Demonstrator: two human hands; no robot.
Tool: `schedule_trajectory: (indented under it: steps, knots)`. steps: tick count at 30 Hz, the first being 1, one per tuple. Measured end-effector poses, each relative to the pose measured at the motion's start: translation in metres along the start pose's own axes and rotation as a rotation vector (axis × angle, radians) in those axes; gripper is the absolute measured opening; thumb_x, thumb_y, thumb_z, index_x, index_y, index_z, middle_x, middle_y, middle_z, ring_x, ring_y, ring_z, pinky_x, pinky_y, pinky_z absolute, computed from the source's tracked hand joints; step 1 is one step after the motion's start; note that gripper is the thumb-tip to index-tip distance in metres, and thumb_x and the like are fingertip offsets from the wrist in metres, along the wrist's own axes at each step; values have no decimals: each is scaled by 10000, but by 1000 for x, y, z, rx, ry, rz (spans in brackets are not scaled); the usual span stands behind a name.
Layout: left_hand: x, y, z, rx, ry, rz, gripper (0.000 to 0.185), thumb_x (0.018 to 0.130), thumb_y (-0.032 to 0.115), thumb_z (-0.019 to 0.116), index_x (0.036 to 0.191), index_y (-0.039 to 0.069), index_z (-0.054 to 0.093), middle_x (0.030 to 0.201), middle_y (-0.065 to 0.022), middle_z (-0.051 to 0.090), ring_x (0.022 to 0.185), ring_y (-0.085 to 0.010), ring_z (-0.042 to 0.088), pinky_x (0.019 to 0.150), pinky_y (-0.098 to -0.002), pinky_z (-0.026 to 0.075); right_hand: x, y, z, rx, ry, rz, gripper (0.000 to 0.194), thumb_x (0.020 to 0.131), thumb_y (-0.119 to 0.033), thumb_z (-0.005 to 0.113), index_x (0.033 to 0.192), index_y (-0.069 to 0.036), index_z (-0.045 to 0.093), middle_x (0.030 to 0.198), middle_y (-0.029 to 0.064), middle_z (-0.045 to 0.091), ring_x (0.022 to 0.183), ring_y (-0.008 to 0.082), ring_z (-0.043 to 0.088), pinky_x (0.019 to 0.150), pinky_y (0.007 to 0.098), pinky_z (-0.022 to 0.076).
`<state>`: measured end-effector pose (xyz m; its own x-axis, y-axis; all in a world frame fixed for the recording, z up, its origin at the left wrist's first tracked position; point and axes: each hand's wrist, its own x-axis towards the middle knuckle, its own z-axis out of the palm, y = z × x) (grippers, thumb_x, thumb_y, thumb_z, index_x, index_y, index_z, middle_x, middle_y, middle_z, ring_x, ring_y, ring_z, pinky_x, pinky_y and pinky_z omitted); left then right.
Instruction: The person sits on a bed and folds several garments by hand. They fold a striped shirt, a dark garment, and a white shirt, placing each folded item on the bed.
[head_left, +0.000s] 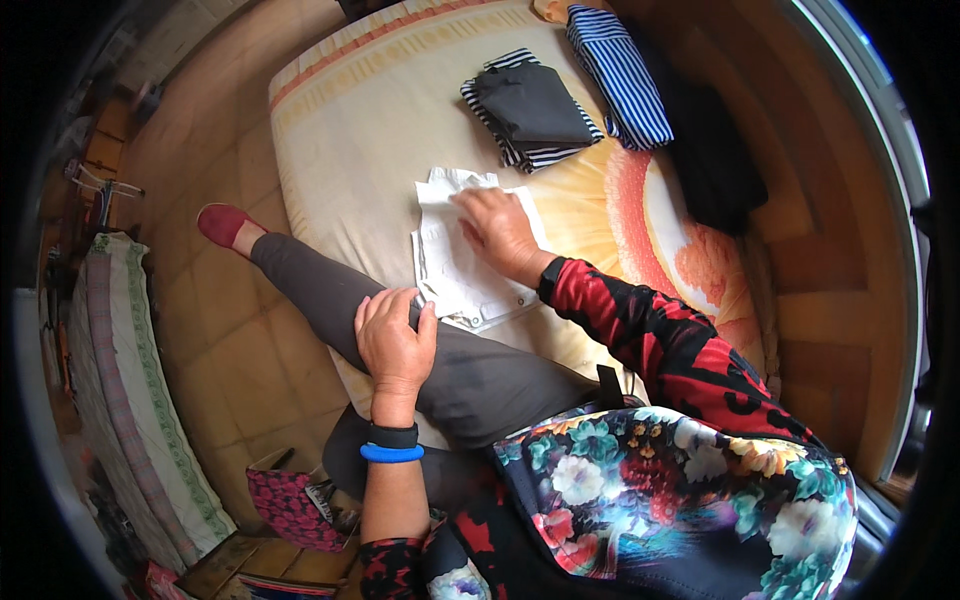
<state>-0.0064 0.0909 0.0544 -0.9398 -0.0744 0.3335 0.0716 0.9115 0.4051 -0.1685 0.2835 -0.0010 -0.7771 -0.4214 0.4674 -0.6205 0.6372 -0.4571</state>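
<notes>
A folded white garment (451, 259) lies flat on the bed beside my leg, with small round fasteners along its near edge. Over its upper right part is my right hand (499, 234), palm down and slightly blurred; nothing is held in it. The hand covers some of the cloth, and I cannot tell how firmly it touches. My left hand (396, 341) rests on the knee of my dark trousers (487, 375), thumb apart from the fingers, its fingertips close to the garment's near left corner.
Dark grey clothing (529, 105) sits folded on black-and-white striped cloth (551, 159). Beyond it lie blue-and-white striped clothing (622, 79) and a black garment (712, 150). The patterned bed sheet (360, 127) meets a wooden panel (825, 315) on the right. A floral bag (289, 506) stands on the tiled floor.
</notes>
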Motion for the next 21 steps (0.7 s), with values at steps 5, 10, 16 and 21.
schedule_trajectory:
  steps: [5,10,16,21]
  knots:
    - [2,2,1,-17,21,-10,263,886,278,755,1051,75,726,1067,-103,751,1106,-324,661,1113,-501,424,29,20,-3,-67,14,320,350,871,-185,768,1203,-94,706,1092,144,693,1069,377,630,954,472,466]
    - [0,5,0,-10,30,-10,267,893,276,755,1055,66,725,1060,-110,745,1093,-328,656,1107,-499,427,29,38,-2,9,19,125,172,890,-159,756,1037,-79,719,1011,142,692,1010,353,638,894,472,485]
    - [0,7,-1,-14,28,-12,275,896,279,754,1063,62,728,1057,-106,746,1094,-325,657,1109,-499,426,28,44,-4,70,190,387,277,884,-166,756,1144,-98,691,1100,135,678,1086,369,621,943,486,486]
    - [-1,9,-6,-14,45,-13,274,898,283,751,1061,64,731,1048,-107,746,1084,-318,662,1103,-502,430,12,23,-17,-56,220,-87,429,890,-165,759,1299,-108,645,1404,151,595,1306,387,550,1088,510,432]
